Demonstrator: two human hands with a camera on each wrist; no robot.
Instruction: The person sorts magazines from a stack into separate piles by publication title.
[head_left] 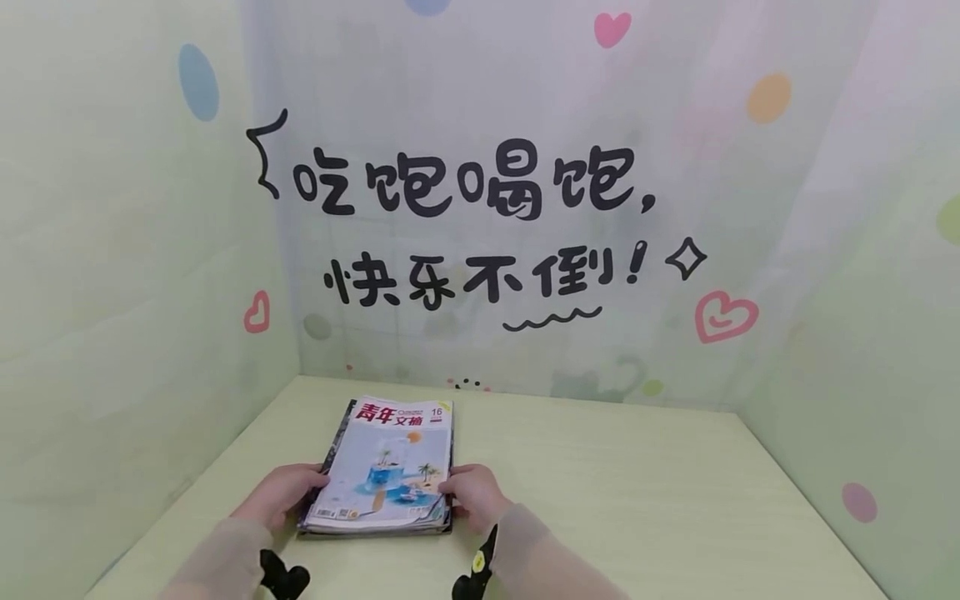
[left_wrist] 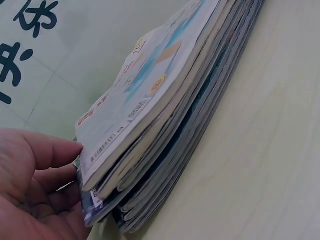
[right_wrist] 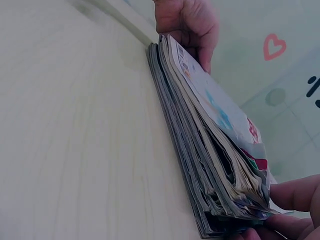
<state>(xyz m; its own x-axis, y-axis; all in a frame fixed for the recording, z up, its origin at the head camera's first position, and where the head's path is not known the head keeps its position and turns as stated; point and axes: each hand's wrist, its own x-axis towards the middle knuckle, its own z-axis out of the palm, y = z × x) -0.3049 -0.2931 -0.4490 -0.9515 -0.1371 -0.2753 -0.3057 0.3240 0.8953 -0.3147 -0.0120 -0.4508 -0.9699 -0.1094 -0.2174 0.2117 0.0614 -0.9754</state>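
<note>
A stack of magazines [head_left: 390,467] lies on the table, its top cover pale blue and white with red lettering and a beach picture. My left hand [head_left: 281,493] grips the stack's left side; in the left wrist view the thumb of that left hand [left_wrist: 35,185] is at the top cover's edge, with the other fingers curled lower down. Opposite it, my right hand [head_left: 474,492] holds the right side. Up close in the right wrist view, the right hand [right_wrist: 295,207] pinches the worn, fanned page corners of the magazines [right_wrist: 200,150].
The pale wooden table [head_left: 600,475] extends well to the right of the stack. Fabric walls enclose it, and the back wall [head_left: 480,350] carries black lettering and coloured hearts. Black straps with a camera mount [head_left: 285,575] sit on both wrists.
</note>
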